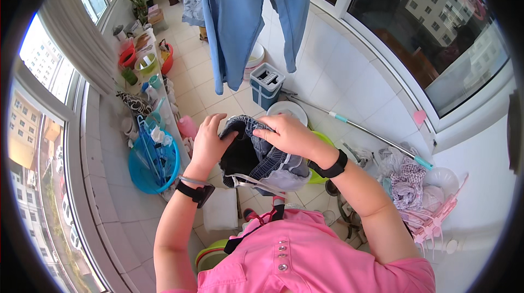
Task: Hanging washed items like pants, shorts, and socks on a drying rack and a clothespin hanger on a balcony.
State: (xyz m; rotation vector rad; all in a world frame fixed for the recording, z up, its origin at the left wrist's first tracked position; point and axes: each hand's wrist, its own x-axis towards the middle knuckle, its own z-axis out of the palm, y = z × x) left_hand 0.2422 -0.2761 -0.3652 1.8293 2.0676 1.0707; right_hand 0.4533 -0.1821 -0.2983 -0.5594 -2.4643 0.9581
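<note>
A dark blue-grey denim garment [267, 151] hangs in front of my chest, its waistband held open so the black inside shows. Pale drawstrings and a whitish cloth part dangle from its lower edge. My left hand [209, 143] grips the left side of the band, thumb inside and fingers round the outside. On the opposite side, my right hand [289, 133] pinches the band between thumb and fingers. The full shape of the garment is bunched up and hidden. Beyond it, light blue jeans [240, 20] hang from above.
At left, a blue basin [147, 175] holds hangers beside a cluttered ledge. A teal-and-grey mop bucket [266, 87] stands ahead, with a long mop handle [376, 137] leaning rightward. A pink rack [436, 216] with crumpled laundry is at right. Windows line both sides.
</note>
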